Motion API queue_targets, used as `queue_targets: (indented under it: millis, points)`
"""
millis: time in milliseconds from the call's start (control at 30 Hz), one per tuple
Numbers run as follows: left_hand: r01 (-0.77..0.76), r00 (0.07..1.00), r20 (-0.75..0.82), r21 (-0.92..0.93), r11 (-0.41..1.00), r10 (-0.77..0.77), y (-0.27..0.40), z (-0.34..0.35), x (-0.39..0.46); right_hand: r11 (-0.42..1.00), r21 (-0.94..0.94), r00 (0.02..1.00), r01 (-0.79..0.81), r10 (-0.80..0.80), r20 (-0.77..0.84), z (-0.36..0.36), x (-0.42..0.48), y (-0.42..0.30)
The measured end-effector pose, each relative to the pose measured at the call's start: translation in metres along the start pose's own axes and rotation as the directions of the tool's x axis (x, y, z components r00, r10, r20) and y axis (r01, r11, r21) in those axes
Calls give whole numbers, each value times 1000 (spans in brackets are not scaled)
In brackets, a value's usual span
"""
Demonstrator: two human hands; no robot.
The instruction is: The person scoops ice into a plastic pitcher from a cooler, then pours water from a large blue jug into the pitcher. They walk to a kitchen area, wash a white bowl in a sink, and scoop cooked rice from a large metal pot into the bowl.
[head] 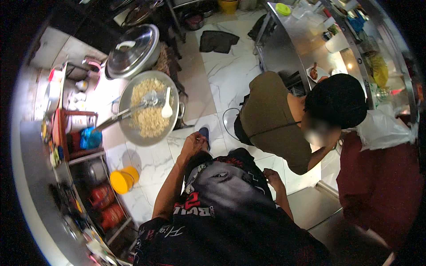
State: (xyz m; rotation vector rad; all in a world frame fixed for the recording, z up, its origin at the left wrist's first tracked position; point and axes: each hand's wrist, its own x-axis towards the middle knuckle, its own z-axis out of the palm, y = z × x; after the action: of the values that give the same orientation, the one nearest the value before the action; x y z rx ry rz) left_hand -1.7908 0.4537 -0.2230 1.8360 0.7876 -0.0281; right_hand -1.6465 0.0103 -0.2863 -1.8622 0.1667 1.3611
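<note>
My left hand (pixel 194 144) hangs low in front of me with its fingers curled; I see nothing in it, but the inside of the hand is hidden. Nearest to it is a wide metal pan (pixel 146 141) with two side handles, holding cooked rice (pixel 151 123). A white plastic rice paddle (pixel 167 108) and a long-handled metal utensil (pixel 131 109) lie across the rice. By my right side is my right hand (pixel 274 178), fingers bent and partly hidden, touching nothing that I can make out.
A co-worker (pixel 269 116) in a brown top bends at my right by a steel counter (pixel 289 20). Beyond the pan stands a large lidded pot (pixel 134 53). On the tiled floor are a yellow bucket (pixel 123 180) and a dark mat (pixel 218 42). A steel shelf rack (pixel 116 229) runs along the left.
</note>
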Motion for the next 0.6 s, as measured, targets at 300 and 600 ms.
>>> queue_targets:
  millis: [300,600]
  points:
    - [-177,967,209,142,974,146,56,-62,103,937,-220,934,271,-311,-175,88,-75,-203]
    - [-215,938,322,245,945,130,110,-60,184,726,-312,734,613,-669,-114,104,-57,-354]
